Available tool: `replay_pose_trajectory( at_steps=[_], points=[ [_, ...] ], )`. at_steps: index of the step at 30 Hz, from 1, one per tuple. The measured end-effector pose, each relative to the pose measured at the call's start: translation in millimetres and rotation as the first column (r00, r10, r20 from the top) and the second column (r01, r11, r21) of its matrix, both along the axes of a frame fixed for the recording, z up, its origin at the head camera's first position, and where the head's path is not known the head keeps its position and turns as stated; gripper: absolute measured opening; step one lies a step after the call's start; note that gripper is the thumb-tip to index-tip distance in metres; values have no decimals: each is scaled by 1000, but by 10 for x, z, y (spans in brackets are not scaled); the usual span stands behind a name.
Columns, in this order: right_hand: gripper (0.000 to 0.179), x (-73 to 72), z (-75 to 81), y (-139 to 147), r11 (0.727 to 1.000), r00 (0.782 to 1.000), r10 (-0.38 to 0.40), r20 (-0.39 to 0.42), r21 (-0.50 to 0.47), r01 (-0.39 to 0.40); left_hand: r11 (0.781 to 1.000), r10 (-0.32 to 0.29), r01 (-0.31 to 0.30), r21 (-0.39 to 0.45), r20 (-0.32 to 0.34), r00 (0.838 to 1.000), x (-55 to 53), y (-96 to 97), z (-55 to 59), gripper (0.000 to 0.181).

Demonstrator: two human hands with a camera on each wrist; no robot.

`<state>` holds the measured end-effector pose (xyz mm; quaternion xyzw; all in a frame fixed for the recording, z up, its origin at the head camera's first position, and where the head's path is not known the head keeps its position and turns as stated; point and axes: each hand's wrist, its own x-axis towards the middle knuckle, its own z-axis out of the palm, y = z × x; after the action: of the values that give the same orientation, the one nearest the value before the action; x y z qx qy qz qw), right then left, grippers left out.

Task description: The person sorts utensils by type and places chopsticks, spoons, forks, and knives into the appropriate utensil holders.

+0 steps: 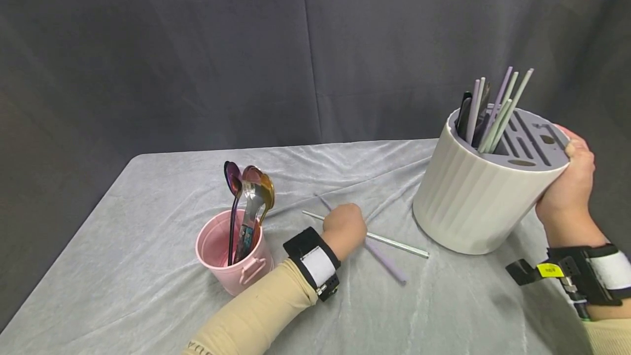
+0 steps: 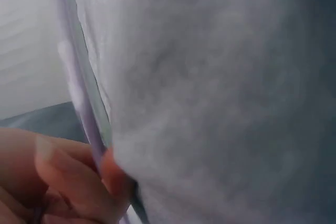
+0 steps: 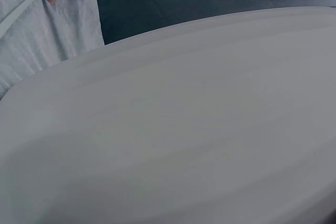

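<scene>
My left hand (image 1: 345, 226) is low over the cloth, where a purple chopstick (image 1: 386, 263) and a pale green chopstick (image 1: 399, 245) cross. In the left wrist view its thumb and fingertips pinch the purple chopstick (image 2: 79, 93). My right hand (image 1: 569, 185) grips the far right side of a white ribbed knife holder (image 1: 468, 201) near its rim. The holder leans to the right, its grey slotted top (image 1: 529, 144) carrying several purple and green chopsticks (image 1: 505, 111) and dark-handled utensils. Its white wall (image 3: 173, 103) fills most of the right wrist view.
Left of the left hand stands a pink bucket (image 1: 214, 242) holding several spoons (image 1: 266, 190) with metallic and coloured heads. A grey velvety cloth (image 1: 123, 256) covers the table. Behind it hangs a dark grey curtain (image 1: 222, 70).
</scene>
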<state>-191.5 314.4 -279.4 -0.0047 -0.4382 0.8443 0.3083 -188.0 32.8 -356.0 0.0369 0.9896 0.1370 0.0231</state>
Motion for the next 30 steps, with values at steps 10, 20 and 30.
replay_pose_trajectory(
  at_steps=[10, 20, 30],
  points=[
    [35, -7, 1, 15, 999, 1000, -11, -19, -37, 11, 998, -55, 57, 17, -107, 993, 71, -3, 25, 10],
    [36, -5, -9, -4, 1000, 1000, -11, -22, -12, 11, 967, 7, 28, 252, -138, 990, 78, -43, 57, 32],
    [35, -28, -21, -50, 998, 999, 8, -48, -58, -11, 800, -70, 125, 587, -116, 991, 84, -120, 312, 29]
  ],
)
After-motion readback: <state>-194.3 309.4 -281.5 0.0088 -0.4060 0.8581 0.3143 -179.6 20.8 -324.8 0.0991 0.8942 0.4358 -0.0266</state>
